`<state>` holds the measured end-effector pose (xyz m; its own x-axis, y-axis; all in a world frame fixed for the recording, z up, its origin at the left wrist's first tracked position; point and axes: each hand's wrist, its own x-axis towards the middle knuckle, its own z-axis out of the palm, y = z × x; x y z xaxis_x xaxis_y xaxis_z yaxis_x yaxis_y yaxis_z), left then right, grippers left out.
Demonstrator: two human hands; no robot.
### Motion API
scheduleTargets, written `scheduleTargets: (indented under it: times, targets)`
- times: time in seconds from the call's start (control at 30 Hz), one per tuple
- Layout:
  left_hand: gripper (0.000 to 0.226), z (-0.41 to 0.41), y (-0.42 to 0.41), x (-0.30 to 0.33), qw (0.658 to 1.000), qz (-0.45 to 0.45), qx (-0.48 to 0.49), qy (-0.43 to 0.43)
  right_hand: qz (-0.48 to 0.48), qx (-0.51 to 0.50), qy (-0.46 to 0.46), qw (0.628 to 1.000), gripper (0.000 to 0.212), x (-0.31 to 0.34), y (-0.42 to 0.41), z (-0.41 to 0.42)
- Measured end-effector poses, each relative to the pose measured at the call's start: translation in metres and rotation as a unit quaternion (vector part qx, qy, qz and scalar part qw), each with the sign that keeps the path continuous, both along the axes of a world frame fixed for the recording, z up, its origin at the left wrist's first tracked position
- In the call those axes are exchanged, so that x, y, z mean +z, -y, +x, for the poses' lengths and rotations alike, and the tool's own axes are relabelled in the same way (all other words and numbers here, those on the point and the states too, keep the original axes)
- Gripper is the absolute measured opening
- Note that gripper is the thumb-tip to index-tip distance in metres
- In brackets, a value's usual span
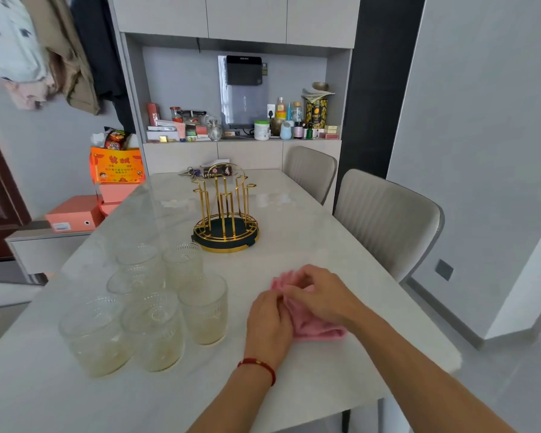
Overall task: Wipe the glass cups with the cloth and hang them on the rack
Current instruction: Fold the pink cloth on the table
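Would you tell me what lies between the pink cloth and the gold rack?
Only bare tabletop lies between the pink cloth and the gold rack in the head view.

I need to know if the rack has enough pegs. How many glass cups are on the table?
6, all clustered left of the hands: back row and, middle and, front and. None hang on the rack. They overlap, so another could be hidden.
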<state>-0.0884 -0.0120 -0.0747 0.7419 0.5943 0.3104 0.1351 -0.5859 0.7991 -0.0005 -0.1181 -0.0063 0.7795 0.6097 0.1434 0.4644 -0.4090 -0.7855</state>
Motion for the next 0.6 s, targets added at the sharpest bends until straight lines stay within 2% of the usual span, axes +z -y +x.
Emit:
scheduleTargets:
  times: [0.03,0.1,0.17,0.2,0.27,0.43,0.5,0.6]
  targets:
    - [0.02,0.0,-0.002,0.002,1.0,-0.022,0.018,0.006,0.008,-0.022,0.022,0.999,0.016,-0.003,0.0,0.001]
    - [0.017,0.0,-0.005,0.004,0.996,-0.075,0.039,0.011,0.037,-0.131,0.032,0.99,0.029,-0.008,0.012,0.013]
    - [0.008,0.001,-0.004,0.003,0.995,-0.098,0.028,0.005,-0.047,-0.213,0.053,0.974,0.026,-0.014,0.029,0.028]
    - [0.015,0.002,-0.004,0.003,0.996,-0.091,0.021,-0.005,-0.116,-0.221,0.06,0.966,0.021,-0.019,0.035,0.032]
    - [0.025,0.005,0.0,0.006,0.997,-0.071,0.01,-0.028,-0.2,-0.192,0.052,0.959,0.021,-0.035,0.042,0.033]
    - [0.036,0.016,-0.005,0.018,0.998,-0.041,0.048,0.005,-0.146,-0.164,0.04,0.975,0.03,-0.051,0.046,0.023]
    - [0.034,0.017,-0.011,0.017,0.997,-0.039,0.058,-0.036,-0.154,-0.151,0.033,0.976,0.028,-0.049,0.046,0.017]
    - [0.036,0.017,-0.017,0.016,0.991,0.008,0.044,-0.122,-0.197,-0.141,0.078,0.967,0.028,-0.046,0.042,0.006]
